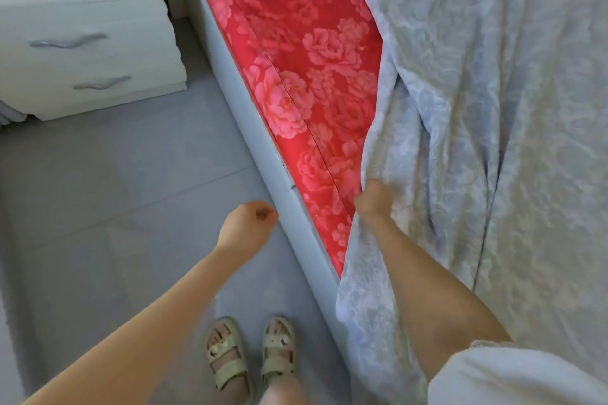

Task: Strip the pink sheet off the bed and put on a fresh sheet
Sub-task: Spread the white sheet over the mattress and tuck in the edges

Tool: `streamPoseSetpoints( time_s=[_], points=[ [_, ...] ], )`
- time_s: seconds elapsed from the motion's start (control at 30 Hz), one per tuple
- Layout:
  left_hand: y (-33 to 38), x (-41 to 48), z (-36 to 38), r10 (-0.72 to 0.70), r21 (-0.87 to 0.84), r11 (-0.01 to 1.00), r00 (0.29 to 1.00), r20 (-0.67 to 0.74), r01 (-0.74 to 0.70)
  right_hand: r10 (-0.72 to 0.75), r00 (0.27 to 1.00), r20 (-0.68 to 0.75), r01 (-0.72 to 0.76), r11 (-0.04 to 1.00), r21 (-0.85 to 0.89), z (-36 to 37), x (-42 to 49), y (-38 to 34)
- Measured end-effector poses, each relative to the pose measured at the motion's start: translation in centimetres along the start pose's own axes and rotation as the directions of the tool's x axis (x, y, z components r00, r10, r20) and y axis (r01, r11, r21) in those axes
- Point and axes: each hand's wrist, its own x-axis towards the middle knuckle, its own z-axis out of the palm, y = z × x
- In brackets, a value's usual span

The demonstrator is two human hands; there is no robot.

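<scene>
A pale patterned sheet (477, 108) covers the right part of the bed, and its left edge hangs over the side near me. My right hand (373, 199) grips that edge in a fist. Left of it lies the bare red and pink floral surface (296, 59) of the bed, running along the grey bed rail (250, 148). My left hand (250, 223) hovers beside the rail with its fingers loosely curled and holds nothing.
A white bedside drawer unit (82, 43) with two wavy handles stands at the upper left. Grey floor tiles (115, 191) lie between it and the bed. My feet in pale sandals (250, 358) stand close to the rail.
</scene>
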Motion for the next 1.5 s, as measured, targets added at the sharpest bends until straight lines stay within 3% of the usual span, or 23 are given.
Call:
streamPoseSetpoints(
  time_s=[0.1,0.17,0.23,0.27,0.3,0.37,0.4,0.47,0.73,0.8,0.83,0.9,0.93,0.97,1.03,1.1,1.2,1.27,1.33,1.37,1.4,1.47,1.5],
  points=[
    [1.0,3.5,-2.5,-0.011,-0.104,0.994,0.999,0.034,0.014,-0.3,0.954,-0.02,0.297,0.933,0.201,0.5,-3.8,-3.4],
    [1.9,5.7,-4.4,-0.039,-0.171,0.984,0.999,0.024,0.042,-0.616,0.742,0.265,0.554,0.786,0.274,-0.1,-7.9,-5.7],
    [3.0,8.5,-6.4,-0.075,-0.169,0.983,0.997,-0.008,0.072,-0.662,0.503,0.556,0.658,0.71,0.251,-1.6,-7.1,-7.0],
    [3.3,9.4,-7.1,-0.085,-0.158,0.984,0.996,-0.018,0.081,-0.6,0.522,0.607,0.636,0.748,0.192,-2.4,-5.3,-7.3],
    [3.6,10.3,-7.7,-0.093,-0.151,0.985,0.995,-0.023,0.088,-0.537,0.608,0.585,0.578,0.804,0.137,-3.4,-3.2,-7.6],
    [5.0,13.3,-9.3,-0.097,-0.122,0.988,0.995,-0.027,0.093,-0.372,0.87,0.324,0.374,0.926,0.06,-5.0,2.6,-9.7],
    [5.9,14.9,-10.0,-0.1,-0.104,0.99,0.995,-0.025,0.097,-0.289,0.94,0.183,0.281,0.957,0.072,-5.5,5.2,-11.2],
    [7.9,18.4,-11.2,-0.095,-0.076,0.993,0.995,-0.022,0.093,-0.195,0.978,0.071,0.188,0.978,0.093,-5.6,10.2,-15.1],
    [15.3,32.2,-15.9,0.029,-0.086,0.996,0.999,0.034,-0.026,0.017,0.999,0.047,-0.012,0.993,-0.119,-2.1,24.5,-26.6],
    [16.1,34.7,-17.5,0.019,-0.122,0.992,0.999,0.051,-0.013,-0.151,0.983,0.106,0.147,0.988,0.047,-2.3,22.5,-30.1],
    [16.4,35.9,-18.5,0.014,-0.139,0.99,0.999,0.039,-0.009,-0.352,0.922,0.164,0.324,0.93,0.174,-2.5,20.6,-32.1],
    [17.0,38.5,-20.7,-0.017,-0.179,0.984,0.999,-0.046,0.009,-0.682,0.588,0.434,0.589,0.729,0.348,-3.6,17.9,-35.3],
    [17.3,39.8,-21.9,-0.046,-0.204,0.979,0.994,-0.099,0.025,-0.693,0.471,0.545,0.628,0.698,0.345,-4.3,18.7,-35.8],
    [17.6,41.1,-23.2,-0.083,-0.23,0.972,0.986,-0.147,0.047,-0.628,0.479,0.614,0.605,0.743,0.288,-5.2,20.3,-36.0],
    [18.3,44.0,-25.7,-0.138,-0.262,0.962,0.969,-0.205,0.081,-0.374,0.722,0.582,0.332,0.925,0.182,-7.0,25.1,-36.8],
    [19.0,47.1,-27.8,-0.131,-0.256,0.963,0.973,-0.191,0.08,-0.062,0.96,0.273,0.043,0.996,0.073,-7.9,30.4,-38.7],
    [20.5,51.7,-30.2,-0.037,-0.159,0.987,0.995,-0.088,0.023,0.12,0.98,0.162,-0.146,0.977,0.157,-7.7,36.9,-43.8],
    [21.0,54.1,-31.6,0.053,-0.075,0.996,0.999,-0.011,-0.054,0.123,0.977,0.175,-0.139,0.986,0.087,-6.2,39.9,-46.7],
    [21.5,55.7,-33.0,0.118,-0.018,0.993,0.989,0.085,-0.117,0.175,0.983,0.055,-0.18,0.978,0.101,-5.3,41.8,-47.9],
    [21.7,56.5,-33.7,0.128,-0.01,0.992,0.984,0.121,-0.127,0.237,0.971,0.012,-0.233,0.942,0.242,-5.6,42.3,-47.4],
    [21.8,57.3,-34.4,0.124,-0.017,0.992,0.982,0.141,-0.123,0.347,0.937,0.045,-0.32,0.795,0.516,-6.4,42.4,-45.9],
    [22.1,58.4,-35.5,0.105,-0.059,0.994,0.98,0.166,-0.097,0.495,0.819,0.291,-0.381,0.089,0.92,-9.0,41.1,-41.2],
    [22.3,59.0,-35.9,0.092,-0.091,0.993,0.98,0.177,-0.077,0.528,0.759,0.381,-0.413,-0.062,0.909,-9.6,40.0,-37.9]
  ],
)
